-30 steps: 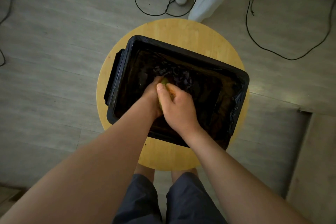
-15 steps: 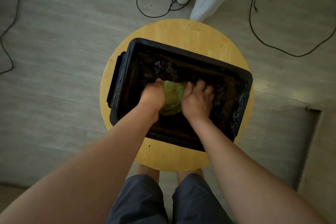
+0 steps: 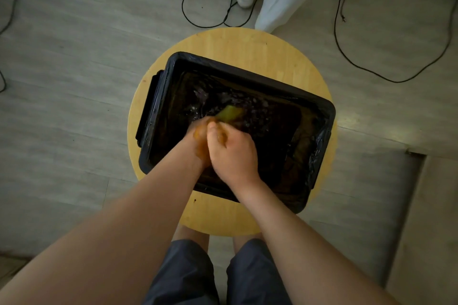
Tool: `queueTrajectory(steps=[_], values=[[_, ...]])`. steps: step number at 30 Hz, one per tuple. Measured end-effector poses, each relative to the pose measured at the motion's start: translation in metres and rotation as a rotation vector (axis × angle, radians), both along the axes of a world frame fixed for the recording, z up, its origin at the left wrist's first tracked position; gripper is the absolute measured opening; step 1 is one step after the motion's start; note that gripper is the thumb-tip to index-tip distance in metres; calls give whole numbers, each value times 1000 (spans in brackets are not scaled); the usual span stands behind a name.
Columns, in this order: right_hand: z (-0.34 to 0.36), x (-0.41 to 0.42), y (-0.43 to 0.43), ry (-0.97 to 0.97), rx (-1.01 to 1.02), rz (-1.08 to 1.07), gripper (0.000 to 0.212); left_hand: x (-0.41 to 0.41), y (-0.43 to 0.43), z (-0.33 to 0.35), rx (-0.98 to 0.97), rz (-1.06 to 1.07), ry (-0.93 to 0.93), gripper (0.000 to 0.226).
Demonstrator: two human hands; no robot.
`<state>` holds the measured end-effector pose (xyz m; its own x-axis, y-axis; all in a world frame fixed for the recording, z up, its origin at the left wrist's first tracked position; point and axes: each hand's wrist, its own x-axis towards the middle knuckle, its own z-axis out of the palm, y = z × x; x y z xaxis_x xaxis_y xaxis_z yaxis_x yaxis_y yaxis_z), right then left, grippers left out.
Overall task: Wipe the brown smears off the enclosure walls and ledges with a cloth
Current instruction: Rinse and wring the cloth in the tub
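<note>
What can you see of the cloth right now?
The cloth is yellow-green and looks soft and wet. Most of it is bunched up and hidden between the left hand and right hand, which both grip it; only one crumpled end sticks out past the fingertips. It is held low inside the black tub, over dark, splashing liquid. Whether it touches the tub cannot be told.

A black tub (image 3: 250,77) lined with black plastic sits on a round wooden stool (image 3: 243,44). Inside it, the left hand (image 3: 198,137) and the right hand (image 3: 234,156) are pressed together, gripping a yellow-green cloth (image 3: 230,113) whose end sticks out on their far side over the wet, glistening bottom. Black cables (image 3: 347,62) trail across the grey floor (image 3: 74,82). Far off stand legs in white trousers (image 3: 285,0).
</note>
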<state>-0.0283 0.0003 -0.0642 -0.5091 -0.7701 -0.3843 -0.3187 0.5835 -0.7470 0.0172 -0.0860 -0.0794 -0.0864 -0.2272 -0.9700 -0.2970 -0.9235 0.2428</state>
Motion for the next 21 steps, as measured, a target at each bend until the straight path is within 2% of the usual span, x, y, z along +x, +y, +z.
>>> queueTrajectory(steps=[3, 6, 8, 11, 13, 15, 17, 19, 21], values=[[-19, -7, -4, 170, 91, 18, 52, 1, 3, 4, 31, 98, -20, 19], [-39, -20, -9, 369, 181, 99, 56, 3, 6, 4, -23, 130, 61, 24], [-51, -35, -10, 375, 282, 13, 55, 5, 9, 3, -43, 119, 114, 32], [-59, -43, -6, 258, 351, -292, 50, 7, 8, 8, -54, 120, 68, 28], [-58, -38, -8, 106, 459, -429, 56, 5, 6, 8, -24, 107, 18, 37], [-56, -28, -10, -92, 565, -392, 57, 2, 7, 6, 27, 107, 27, 46], [-48, -21, -10, -240, 557, -266, 48, -3, 9, 6, 76, 140, 29, 48], [-31, -16, -5, -273, 416, -151, 34, -5, 8, 4, 129, 180, 49, 46], [-12, -10, 1, -239, 233, -85, 29, -1, 3, 2, 133, 133, 71, 40]])
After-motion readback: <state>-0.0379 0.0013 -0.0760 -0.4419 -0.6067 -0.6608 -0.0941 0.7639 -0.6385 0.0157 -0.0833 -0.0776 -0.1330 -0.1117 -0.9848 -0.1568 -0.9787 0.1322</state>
